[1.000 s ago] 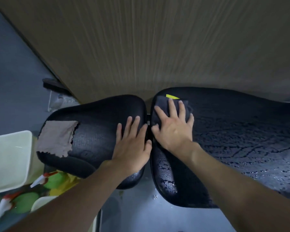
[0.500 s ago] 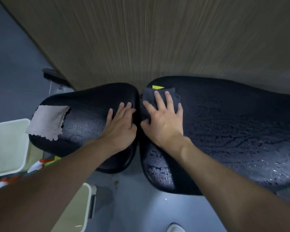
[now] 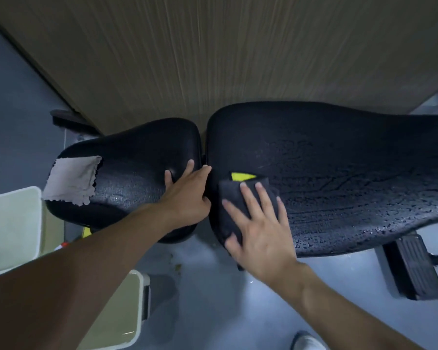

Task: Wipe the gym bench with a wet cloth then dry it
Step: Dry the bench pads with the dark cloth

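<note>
The black gym bench has a long back pad (image 3: 339, 173) on the right, beaded with water, and a shorter seat pad (image 3: 137, 157) on the left. My right hand (image 3: 261, 228) presses flat on a dark grey cloth (image 3: 232, 198) with a yellow tag, at the near left end of the long pad. My left hand (image 3: 187, 195) rests with straight fingers on the right end of the seat pad, beside the gap. A light grey cloth (image 3: 72, 180) lies flat on the seat pad's left end.
A wood-grain wall (image 3: 213, 59) rises right behind the bench. White plastic bins (image 3: 10, 228) stand on the grey floor at the left, another bin (image 3: 116, 317) under my left arm. A black bench foot (image 3: 412, 269) sits on the floor at the right. A shoe (image 3: 306, 342) shows at the bottom edge.
My right hand has slid the dark cloth from the far edge of the long pad toward its near edge. My left hand stays on the seat pad.
</note>
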`<control>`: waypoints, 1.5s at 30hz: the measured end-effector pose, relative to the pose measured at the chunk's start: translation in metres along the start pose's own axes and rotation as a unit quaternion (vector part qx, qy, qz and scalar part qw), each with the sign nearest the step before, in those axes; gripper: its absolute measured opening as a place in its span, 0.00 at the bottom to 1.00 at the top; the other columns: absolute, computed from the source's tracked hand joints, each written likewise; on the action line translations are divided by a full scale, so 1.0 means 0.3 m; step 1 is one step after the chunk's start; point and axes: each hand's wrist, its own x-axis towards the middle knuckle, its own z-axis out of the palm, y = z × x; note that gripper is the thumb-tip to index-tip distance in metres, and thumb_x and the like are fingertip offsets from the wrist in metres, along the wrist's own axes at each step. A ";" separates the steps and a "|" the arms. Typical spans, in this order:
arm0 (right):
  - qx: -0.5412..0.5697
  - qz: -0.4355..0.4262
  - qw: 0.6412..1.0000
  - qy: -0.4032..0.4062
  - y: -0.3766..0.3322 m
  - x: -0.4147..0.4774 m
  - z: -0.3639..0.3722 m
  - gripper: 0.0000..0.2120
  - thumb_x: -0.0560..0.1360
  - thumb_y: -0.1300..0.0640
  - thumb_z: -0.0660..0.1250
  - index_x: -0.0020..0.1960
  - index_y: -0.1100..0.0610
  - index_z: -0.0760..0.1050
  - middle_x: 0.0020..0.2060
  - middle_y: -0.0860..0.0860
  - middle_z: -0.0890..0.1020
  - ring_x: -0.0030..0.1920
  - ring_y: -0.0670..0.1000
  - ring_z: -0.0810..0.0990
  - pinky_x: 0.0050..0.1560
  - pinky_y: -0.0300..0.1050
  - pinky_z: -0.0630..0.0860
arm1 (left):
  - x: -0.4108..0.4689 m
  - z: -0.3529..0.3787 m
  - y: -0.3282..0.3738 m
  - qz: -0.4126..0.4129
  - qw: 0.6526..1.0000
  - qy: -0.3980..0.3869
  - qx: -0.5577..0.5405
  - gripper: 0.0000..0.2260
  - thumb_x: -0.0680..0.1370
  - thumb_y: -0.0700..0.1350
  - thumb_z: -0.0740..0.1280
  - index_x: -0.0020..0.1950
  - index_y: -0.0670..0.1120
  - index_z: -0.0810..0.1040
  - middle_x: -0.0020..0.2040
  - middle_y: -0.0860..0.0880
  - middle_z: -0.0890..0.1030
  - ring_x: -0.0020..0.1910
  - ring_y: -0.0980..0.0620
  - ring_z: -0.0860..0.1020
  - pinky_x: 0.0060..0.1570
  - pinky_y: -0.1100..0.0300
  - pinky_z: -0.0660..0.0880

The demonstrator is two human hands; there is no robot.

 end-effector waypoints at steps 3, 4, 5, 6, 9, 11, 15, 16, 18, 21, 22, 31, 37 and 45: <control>0.027 0.053 0.998 -0.002 0.047 0.210 -0.054 0.32 0.73 0.42 0.57 0.77 0.40 0.58 0.81 0.51 0.50 0.80 0.57 0.43 0.75 0.68 0.49 | 0.011 -0.003 0.006 0.004 0.999 -0.018 0.030 0.38 0.76 0.52 0.65 0.80 0.48 0.48 0.81 0.51 0.51 0.79 0.51 0.39 0.72 0.33 0.39; 0.028 0.063 0.998 -0.007 0.071 0.287 -0.077 0.32 0.75 0.41 0.57 0.78 0.39 0.56 0.81 0.50 0.47 0.80 0.56 0.41 0.75 0.68 0.47 | 0.015 -0.003 0.006 0.002 0.999 -0.023 0.037 0.41 0.75 0.57 0.67 0.80 0.49 0.47 0.81 0.52 0.50 0.79 0.50 0.39 0.72 0.33 0.39; 0.027 0.070 0.997 -0.008 0.097 0.360 -0.098 0.32 0.75 0.41 0.57 0.78 0.40 0.55 0.81 0.50 0.46 0.79 0.56 0.40 0.75 0.68 0.47 | 0.019 -0.002 0.007 0.001 0.999 -0.027 0.040 0.44 0.73 0.62 0.68 0.80 0.50 0.47 0.81 0.52 0.50 0.79 0.50 0.38 0.72 0.32 0.39; 0.030 0.076 0.997 -0.008 0.123 0.431 -0.117 0.32 0.76 0.41 0.57 0.78 0.40 0.54 0.81 0.50 0.46 0.79 0.56 0.40 0.75 0.68 0.46 | 0.026 0.000 0.008 -0.002 0.999 -0.027 0.039 0.48 0.70 0.66 0.69 0.80 0.52 0.46 0.81 0.52 0.49 0.79 0.50 0.38 0.72 0.32 0.38; 0.046 0.084 0.995 -0.009 0.187 0.601 -0.152 0.31 0.76 0.41 0.57 0.78 0.41 0.55 0.81 0.50 0.47 0.79 0.57 0.41 0.74 0.69 0.47 | 0.033 0.015 0.034 -0.015 0.998 -0.029 0.054 0.52 0.64 0.72 0.69 0.79 0.59 0.44 0.81 0.51 0.47 0.78 0.49 0.36 0.70 0.29 0.38; 0.051 0.093 0.994 -0.005 0.218 0.685 -0.168 0.31 0.76 0.41 0.56 0.78 0.41 0.56 0.81 0.50 0.48 0.79 0.57 0.41 0.74 0.69 0.47 | 0.037 0.037 0.045 -0.013 0.995 -0.024 0.099 0.53 0.63 0.73 0.69 0.78 0.62 0.42 0.81 0.49 0.44 0.78 0.46 0.34 0.68 0.26 0.40; 0.055 0.095 0.994 -0.011 0.238 0.735 -0.186 0.30 0.76 0.41 0.55 0.78 0.41 0.56 0.81 0.50 0.49 0.79 0.58 0.41 0.74 0.69 0.47 | 0.048 0.050 0.055 -0.027 0.992 -0.028 0.124 0.53 0.64 0.73 0.70 0.78 0.63 0.41 0.80 0.47 0.42 0.77 0.45 0.32 0.66 0.23 0.41; 0.048 0.083 0.995 -0.007 0.236 0.714 -0.182 0.30 0.77 0.41 0.55 0.78 0.42 0.56 0.81 0.50 0.49 0.79 0.58 0.41 0.74 0.69 0.47 | 0.049 0.052 0.057 -0.030 0.991 -0.029 0.124 0.53 0.63 0.72 0.70 0.78 0.63 0.41 0.80 0.46 0.42 0.77 0.45 0.32 0.66 0.23 0.40; 0.041 0.060 0.997 0.008 0.229 0.641 -0.171 0.30 0.77 0.41 0.55 0.78 0.42 0.56 0.81 0.50 0.49 0.79 0.57 0.40 0.74 0.69 0.47 | 0.055 0.053 0.057 -0.034 0.991 -0.024 0.123 0.54 0.63 0.72 0.71 0.78 0.64 0.40 0.80 0.46 0.42 0.77 0.45 0.32 0.66 0.23 0.39; 0.025 0.038 0.999 0.011 0.205 0.450 -0.136 0.31 0.76 0.41 0.57 0.78 0.41 0.57 0.81 0.50 0.48 0.80 0.57 0.40 0.75 0.68 0.47 | 0.053 0.054 0.062 -0.038 0.992 -0.020 0.117 0.54 0.62 0.72 0.71 0.77 0.64 0.40 0.80 0.45 0.41 0.77 0.46 0.31 0.66 0.24 0.38; 0.019 0.024 0.999 0.013 0.192 0.374 -0.116 0.31 0.75 0.41 0.57 0.77 0.41 0.57 0.81 0.50 0.49 0.80 0.56 0.41 0.75 0.68 0.48 | 0.050 0.053 0.063 -0.040 0.992 -0.017 0.115 0.54 0.62 0.72 0.71 0.78 0.64 0.40 0.80 0.45 0.41 0.77 0.46 0.31 0.66 0.24 0.38; -0.016 -0.008 1.000 0.021 0.177 -0.092 0.011 0.32 0.67 0.43 0.57 0.72 0.42 0.69 0.78 0.52 0.63 0.79 0.59 0.56 0.71 0.69 0.61 | 0.040 0.063 0.129 0.054 0.984 0.007 0.167 0.55 0.68 0.68 0.71 0.80 0.44 0.44 0.80 0.45 0.37 0.79 0.49 0.39 0.77 0.49 0.46; 0.023 0.014 0.998 0.049 0.230 0.148 -0.039 0.32 0.69 0.41 0.56 0.74 0.40 0.65 0.79 0.52 0.58 0.80 0.57 0.51 0.73 0.68 0.55 | 0.050 0.091 0.146 0.055 0.985 0.013 0.166 0.57 0.66 0.71 0.69 0.80 0.44 0.42 0.80 0.43 0.39 0.79 0.48 0.40 0.77 0.53 0.47; 0.048 0.047 0.996 0.052 0.372 0.659 -0.163 0.30 0.75 0.39 0.56 0.76 0.40 0.60 0.79 0.50 0.56 0.79 0.57 0.48 0.72 0.68 0.54 | 0.071 0.184 0.198 -0.001 0.977 0.062 0.203 0.57 0.63 0.80 0.58 0.80 0.51 0.38 0.79 0.39 0.38 0.78 0.45 0.36 0.76 0.46 0.44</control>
